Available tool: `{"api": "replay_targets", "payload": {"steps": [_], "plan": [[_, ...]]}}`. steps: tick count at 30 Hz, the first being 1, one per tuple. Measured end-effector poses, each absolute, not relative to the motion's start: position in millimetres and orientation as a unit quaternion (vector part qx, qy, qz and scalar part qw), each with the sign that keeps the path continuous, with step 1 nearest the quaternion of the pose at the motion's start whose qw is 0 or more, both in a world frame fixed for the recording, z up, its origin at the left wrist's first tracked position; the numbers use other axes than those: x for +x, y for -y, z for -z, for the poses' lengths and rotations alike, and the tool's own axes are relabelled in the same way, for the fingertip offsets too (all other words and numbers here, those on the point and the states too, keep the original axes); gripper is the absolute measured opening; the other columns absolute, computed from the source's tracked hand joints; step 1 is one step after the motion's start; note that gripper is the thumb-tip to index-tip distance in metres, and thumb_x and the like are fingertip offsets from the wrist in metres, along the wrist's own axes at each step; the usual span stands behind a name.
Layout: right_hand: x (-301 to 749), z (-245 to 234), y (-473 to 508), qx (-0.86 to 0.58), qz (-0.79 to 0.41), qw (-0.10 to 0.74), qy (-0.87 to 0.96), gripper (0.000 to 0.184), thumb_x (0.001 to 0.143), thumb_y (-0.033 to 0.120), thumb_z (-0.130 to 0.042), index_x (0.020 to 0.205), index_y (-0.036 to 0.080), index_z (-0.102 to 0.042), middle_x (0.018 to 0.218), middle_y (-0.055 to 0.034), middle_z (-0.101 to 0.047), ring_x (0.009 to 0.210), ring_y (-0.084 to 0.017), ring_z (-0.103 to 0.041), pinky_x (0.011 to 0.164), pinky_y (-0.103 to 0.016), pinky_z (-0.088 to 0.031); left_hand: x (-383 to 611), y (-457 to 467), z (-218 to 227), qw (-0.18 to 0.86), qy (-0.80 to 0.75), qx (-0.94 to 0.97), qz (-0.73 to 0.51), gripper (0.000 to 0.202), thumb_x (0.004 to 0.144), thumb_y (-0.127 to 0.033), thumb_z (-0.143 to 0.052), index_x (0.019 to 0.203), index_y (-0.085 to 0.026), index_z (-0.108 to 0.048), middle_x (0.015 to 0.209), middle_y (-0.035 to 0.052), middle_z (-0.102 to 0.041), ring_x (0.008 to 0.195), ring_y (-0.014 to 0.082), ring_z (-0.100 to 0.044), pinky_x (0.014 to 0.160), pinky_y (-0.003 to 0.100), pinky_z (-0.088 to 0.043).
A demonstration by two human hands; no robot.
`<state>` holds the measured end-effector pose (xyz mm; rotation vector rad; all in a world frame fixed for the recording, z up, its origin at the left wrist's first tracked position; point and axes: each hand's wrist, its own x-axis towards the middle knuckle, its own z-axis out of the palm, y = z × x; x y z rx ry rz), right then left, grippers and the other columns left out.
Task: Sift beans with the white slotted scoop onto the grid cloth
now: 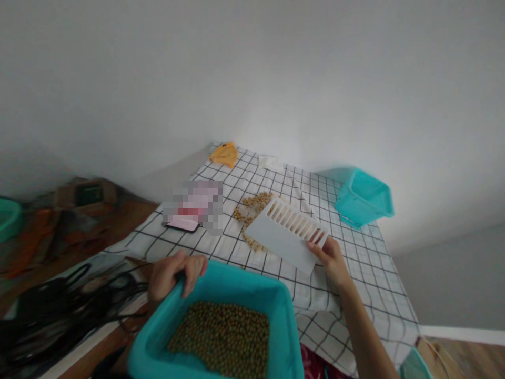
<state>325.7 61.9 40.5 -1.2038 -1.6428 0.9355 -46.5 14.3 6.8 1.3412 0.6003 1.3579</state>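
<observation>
My left hand is closed over the far left corner of a teal plastic bin. Many small round beans cover the bin's bottom. A white plastic board with a row of slots is in my right hand, gripped at its right end with the thumb on top. The board is tilted over a scatter of loose tan beans on the tablecloth and hides part of them.
The table wears a white cloth with a black grid. On it are a pink phone-like object, partly blurred, a yellow cloth-like item, a white piece and a second teal bin. Black cables lie left.
</observation>
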Motion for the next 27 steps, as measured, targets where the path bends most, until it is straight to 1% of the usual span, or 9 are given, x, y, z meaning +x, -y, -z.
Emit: {"api": "replay_targets", "payload": {"steps": [3, 7, 12, 15, 18, 22, 27], "plan": [[326.0, -41.1, -62.4, -0.492, -0.374, 0.431, 0.657, 0.029, 0.091, 0.046, -0.069, 0.102, 0.021, -0.077, 0.104, -0.0082, -0.078, 0.099, -0.029, -0.069, 0.09, -0.04, -0.053, -46.1, -14.4, -7.0, 0.539, -0.258, 0.565, -0.568, 0.073, 0.108, -0.044, -0.03, 0.045, -0.021, -0.059, 0.037, 0.0017, -0.055, 0.039, 0.0167, -0.048, 0.064, 0.038, -0.042], [326.0, -42.0, -63.7, -0.486, -0.38, 0.415, 0.668, 0.029, 0.09, 0.048, -0.07, 0.097, 0.021, -0.077, 0.097, -0.0073, -0.077, 0.092, -0.028, -0.069, 0.085, -0.038, -0.053, -46.0, -13.8, -6.4, 0.544, -0.27, 0.55, -0.574, 0.073, 0.108, -0.043, -0.03, 0.045, -0.022, -0.06, 0.037, 0.0018, -0.055, 0.04, 0.0173, -0.047, 0.065, 0.039, -0.042], [325.9, -40.9, -64.9, -0.484, -0.375, 0.422, 0.669, 0.027, 0.089, 0.048, -0.07, 0.095, 0.022, -0.076, 0.092, -0.0062, -0.076, 0.087, -0.026, -0.067, 0.086, -0.039, -0.052, -47.8, -15.0, -3.6, 0.546, -0.266, 0.562, -0.562, 0.073, 0.108, -0.045, -0.03, 0.045, -0.021, -0.059, 0.037, 0.002, -0.054, 0.041, 0.0176, -0.047, 0.066, 0.039, -0.043], [325.4, -40.6, -65.0, -0.476, -0.388, 0.418, 0.67, 0.028, 0.089, 0.047, -0.07, 0.098, 0.022, -0.076, 0.096, -0.0062, -0.076, 0.087, -0.026, -0.067, 0.081, -0.036, -0.053, -48.2, -15.4, -2.9, 0.54, -0.269, 0.56, -0.568, 0.073, 0.108, -0.046, -0.029, 0.045, -0.021, -0.057, 0.037, 0.0017, -0.053, 0.04, 0.0172, -0.046, 0.066, 0.039, -0.043], [324.8, -40.8, -64.7, -0.475, -0.399, 0.413, 0.667, 0.028, 0.089, 0.047, -0.071, 0.097, 0.022, -0.076, 0.092, -0.0058, -0.076, 0.085, -0.025, -0.067, 0.075, -0.034, -0.052, -48.4, -15.2, -3.7, 0.541, -0.262, 0.564, -0.566, 0.071, 0.108, -0.045, -0.03, 0.047, -0.021, -0.057, 0.037, 0.0014, -0.053, 0.04, 0.0166, -0.046, 0.066, 0.039, -0.043], [324.8, -41.4, -64.6, -0.474, -0.393, 0.427, 0.662, 0.028, 0.088, 0.047, -0.071, 0.099, 0.022, -0.076, 0.094, -0.0062, -0.076, 0.09, -0.026, -0.067, 0.079, -0.035, -0.052, -48.6, -14.3, -5.0, 0.541, -0.256, 0.57, -0.563, 0.072, 0.109, -0.041, -0.027, 0.047, -0.02, -0.057, 0.038, 0.0014, -0.053, 0.042, 0.0163, -0.047, 0.067, 0.039, -0.043], [324.4, -42.7, -64.0, -0.478, -0.398, 0.415, 0.664, 0.028, 0.087, 0.046, -0.073, 0.1, 0.022, -0.077, 0.096, -0.0058, -0.077, 0.085, -0.025, -0.068, 0.076, -0.034, -0.052, -47.0, -15.3, -5.7, 0.54, -0.245, 0.567, -0.572, 0.071, 0.109, -0.041, -0.027, 0.048, -0.021, -0.059, 0.038, 0.0012, -0.054, 0.04, 0.0167, -0.046, 0.066, 0.039, -0.042]]}}
